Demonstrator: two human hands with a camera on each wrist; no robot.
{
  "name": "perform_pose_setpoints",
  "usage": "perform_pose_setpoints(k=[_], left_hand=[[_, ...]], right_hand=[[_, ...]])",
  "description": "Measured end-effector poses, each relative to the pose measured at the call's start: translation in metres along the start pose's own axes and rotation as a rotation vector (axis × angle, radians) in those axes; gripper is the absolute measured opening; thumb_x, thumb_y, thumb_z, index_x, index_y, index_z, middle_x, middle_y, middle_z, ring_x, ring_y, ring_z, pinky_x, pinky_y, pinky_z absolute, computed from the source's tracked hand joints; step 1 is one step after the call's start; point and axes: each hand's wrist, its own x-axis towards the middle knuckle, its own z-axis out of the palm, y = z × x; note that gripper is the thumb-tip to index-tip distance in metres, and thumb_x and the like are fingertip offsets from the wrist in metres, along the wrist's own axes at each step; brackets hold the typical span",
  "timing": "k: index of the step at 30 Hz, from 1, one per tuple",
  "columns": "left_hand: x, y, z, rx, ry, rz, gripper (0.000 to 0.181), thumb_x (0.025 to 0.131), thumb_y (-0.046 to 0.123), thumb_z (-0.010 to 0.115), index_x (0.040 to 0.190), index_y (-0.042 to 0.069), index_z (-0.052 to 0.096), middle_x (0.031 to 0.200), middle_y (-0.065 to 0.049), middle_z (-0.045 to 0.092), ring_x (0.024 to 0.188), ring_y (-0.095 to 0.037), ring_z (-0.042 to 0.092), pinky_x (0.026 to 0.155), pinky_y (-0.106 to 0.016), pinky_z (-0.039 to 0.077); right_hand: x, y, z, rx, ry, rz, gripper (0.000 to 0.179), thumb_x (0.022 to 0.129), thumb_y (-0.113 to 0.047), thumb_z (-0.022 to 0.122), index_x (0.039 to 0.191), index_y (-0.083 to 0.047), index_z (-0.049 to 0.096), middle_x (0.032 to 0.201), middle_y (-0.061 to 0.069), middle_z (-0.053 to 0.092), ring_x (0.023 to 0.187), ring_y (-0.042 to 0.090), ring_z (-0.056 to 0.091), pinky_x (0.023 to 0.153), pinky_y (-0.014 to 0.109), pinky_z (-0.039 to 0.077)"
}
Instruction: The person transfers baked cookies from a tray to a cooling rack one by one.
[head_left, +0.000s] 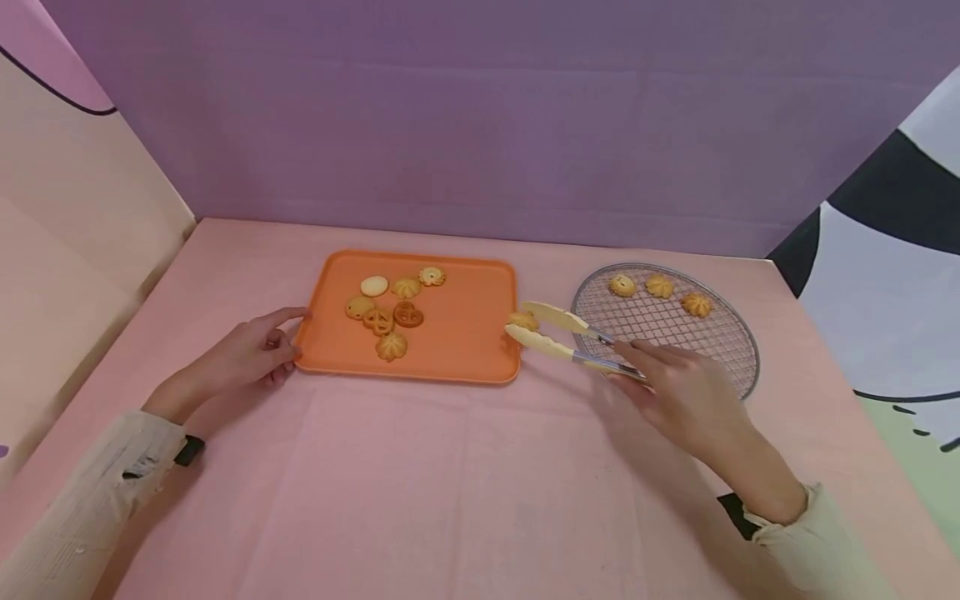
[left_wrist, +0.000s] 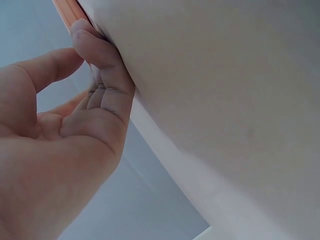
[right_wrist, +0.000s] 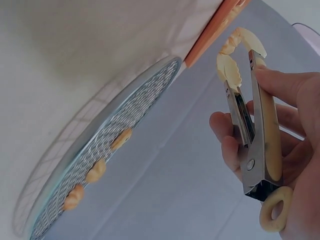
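Observation:
My right hand (head_left: 678, 396) grips metal tongs (right_wrist: 260, 130) with cream scalloped tips. Between those tips sits a swirled cookie (head_left: 523, 321), over the right rim of an orange tray (head_left: 465, 333). At the tray's left edge, my left hand (head_left: 251, 350) holds the rim with thumb and bent fingers; the left wrist view shows the fingertips (left_wrist: 82, 32) right at the orange edge. Several cookies lie on the tray's left half, among them a pale round cookie (head_left: 374, 286), a brown pretzel-shaped cookie (head_left: 408, 314) and a swirled cookie (head_left: 392, 346).
To the right, partly under my right hand in the head view, lies a round wire rack (head_left: 637, 321). Three cookies rest along its far side, one being a ridged cookie (head_left: 697, 304). A pink cloth (head_left: 450, 483) covers the table, and a purple wall (head_left: 480, 125) stands behind.

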Motion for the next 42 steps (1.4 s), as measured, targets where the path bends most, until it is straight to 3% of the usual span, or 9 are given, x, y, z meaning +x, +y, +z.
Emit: perform_pose_setpoints(k=[2,4,7,13,22,30,36,42], left_hand=[[0.000,-0.001,0.000,0.003,0.000,-0.005,0.062,0.098,0.003,0.059,0.153,-0.001,0.029,0.076,-0.010,0.062,0.060,-0.018,0.059,0.055,-0.029,0.054],[0.000,-0.003,0.000,0.010,0.001,-0.005,0.062,0.098,0.003,0.060,0.152,-0.002,0.030,0.076,-0.009,0.063,0.060,-0.018,0.059,0.054,-0.029,0.054],[-0.001,-0.006,-0.002,0.018,0.004,-0.001,0.061,0.097,0.004,0.062,0.151,-0.002,0.034,0.076,-0.009,0.063,0.059,-0.018,0.059,0.054,-0.029,0.054],[-0.003,-0.009,-0.006,-0.011,-0.003,0.015,0.061,0.096,0.007,0.065,0.149,-0.002,0.036,0.076,-0.010,0.066,0.058,-0.019,0.061,0.054,-0.030,0.055],[-0.003,-0.007,-0.007,-0.039,-0.013,0.007,0.060,0.096,0.007,0.065,0.149,-0.002,0.036,0.077,-0.011,0.067,0.058,-0.019,0.061,0.055,-0.029,0.055],[-0.001,-0.007,-0.006,-0.034,-0.006,0.007,0.059,0.096,0.004,0.063,0.148,-0.004,0.037,0.075,-0.011,0.066,0.057,-0.018,0.060,0.053,-0.029,0.053],[-0.001,-0.003,-0.005,-0.030,-0.009,-0.006,0.058,0.097,0.005,0.063,0.148,-0.002,0.037,0.076,-0.011,0.066,0.058,-0.018,0.060,0.054,-0.028,0.053],[0.000,-0.002,-0.004,-0.012,-0.011,-0.020,0.059,0.097,0.006,0.063,0.149,-0.001,0.037,0.076,-0.010,0.066,0.059,-0.019,0.061,0.055,-0.029,0.054]], right_hand=[[-0.003,0.002,-0.002,-0.007,0.007,0.013,0.041,0.090,-0.035,0.072,0.115,-0.003,0.073,0.101,0.020,0.073,0.080,0.037,0.072,0.064,0.052,0.057],[-0.005,0.005,-0.003,-0.021,0.023,0.023,0.052,0.098,-0.050,0.057,0.114,-0.003,0.074,0.100,0.020,0.073,0.080,0.038,0.072,0.063,0.053,0.056],[-0.009,0.009,-0.006,-0.037,0.043,0.037,0.075,0.101,-0.064,0.033,0.112,-0.002,0.075,0.098,0.020,0.074,0.077,0.037,0.072,0.060,0.052,0.056],[-0.019,0.020,-0.011,-0.070,0.052,0.062,0.076,0.101,-0.065,0.031,0.112,-0.003,0.074,0.098,0.020,0.074,0.076,0.038,0.071,0.058,0.052,0.055],[-0.031,0.033,-0.016,-0.090,0.055,0.095,0.067,0.101,-0.061,0.042,0.113,-0.004,0.074,0.100,0.021,0.073,0.078,0.040,0.071,0.057,0.055,0.054],[-0.040,0.043,-0.021,-0.111,0.030,0.135,0.040,0.091,-0.036,0.070,0.112,-0.003,0.073,0.098,0.022,0.073,0.074,0.040,0.070,0.054,0.053,0.053],[-0.046,0.054,-0.020,-0.125,0.047,0.141,0.038,0.091,-0.035,0.069,0.111,-0.003,0.074,0.098,0.022,0.073,0.072,0.040,0.070,0.054,0.055,0.052],[-0.052,0.063,-0.018,-0.137,0.028,0.175,0.037,0.078,-0.020,0.080,0.109,-0.001,0.074,0.095,0.023,0.073,0.068,0.041,0.068,0.051,0.054,0.051]])
